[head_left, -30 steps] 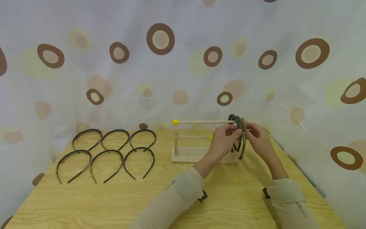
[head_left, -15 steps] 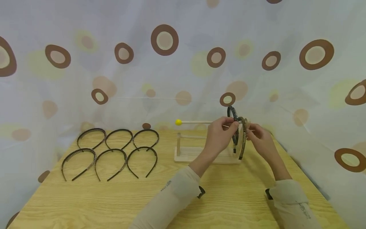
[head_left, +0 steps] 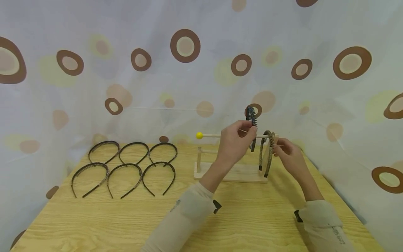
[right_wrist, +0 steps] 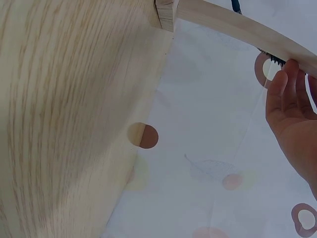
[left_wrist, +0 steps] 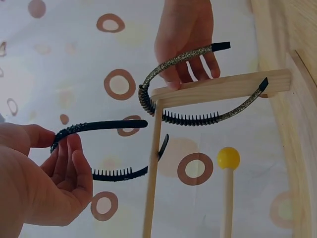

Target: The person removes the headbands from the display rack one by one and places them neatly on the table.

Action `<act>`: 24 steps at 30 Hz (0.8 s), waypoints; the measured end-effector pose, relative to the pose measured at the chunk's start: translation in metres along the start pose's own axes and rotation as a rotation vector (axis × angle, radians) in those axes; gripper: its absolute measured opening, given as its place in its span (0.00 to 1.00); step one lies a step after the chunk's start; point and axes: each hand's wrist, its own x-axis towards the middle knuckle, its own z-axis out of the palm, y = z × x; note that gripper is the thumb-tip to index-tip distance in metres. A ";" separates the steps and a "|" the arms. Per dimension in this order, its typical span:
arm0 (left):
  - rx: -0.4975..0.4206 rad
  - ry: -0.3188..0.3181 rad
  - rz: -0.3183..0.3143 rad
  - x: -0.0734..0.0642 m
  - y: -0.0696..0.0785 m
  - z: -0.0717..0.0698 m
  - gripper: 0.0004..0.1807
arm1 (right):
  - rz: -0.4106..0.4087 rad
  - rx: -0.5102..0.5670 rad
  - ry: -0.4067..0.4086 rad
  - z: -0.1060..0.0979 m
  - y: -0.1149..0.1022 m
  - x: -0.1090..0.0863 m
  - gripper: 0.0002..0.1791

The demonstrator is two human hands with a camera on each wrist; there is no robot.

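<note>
My left hand (head_left: 234,141) pinches a dark comb-toothed headband (head_left: 251,113) between thumb and fingers, above the upper rod (head_left: 209,135) of a wooden rack (head_left: 233,173). In the left wrist view, one leg of that headband (left_wrist: 106,125) ends beside the rod and the other passes behind it. A gold-and-black headband (head_left: 270,154) hangs over the rod against the right post (left_wrist: 223,89). My right hand (head_left: 291,155) is at this post; in the left wrist view one fingertip touches the wood and the other fingers hang loosely behind it.
Several dark headbands (head_left: 89,164) lie in two rows on the left of the wooden table (head_left: 126,220). The upper rod ends in a yellow ball (head_left: 199,135); another yellow ball (left_wrist: 229,158) tips the lower rod. A patterned curtain (head_left: 207,87) surrounds the table.
My left hand has moved up and left along the rod with the dark headband, drawing it away from the gold-and-black one. The right hand stays by the post.
</note>
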 end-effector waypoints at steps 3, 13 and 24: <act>0.036 0.000 0.040 0.001 0.001 -0.008 0.11 | 0.013 -0.022 -0.006 0.000 0.010 0.001 0.23; 0.096 0.072 0.012 0.012 -0.003 -0.049 0.12 | 0.006 -0.059 -0.021 0.000 0.009 0.001 0.22; 0.180 0.102 -0.022 0.019 -0.009 -0.099 0.14 | -0.008 -0.055 -0.003 -0.001 0.010 0.001 0.24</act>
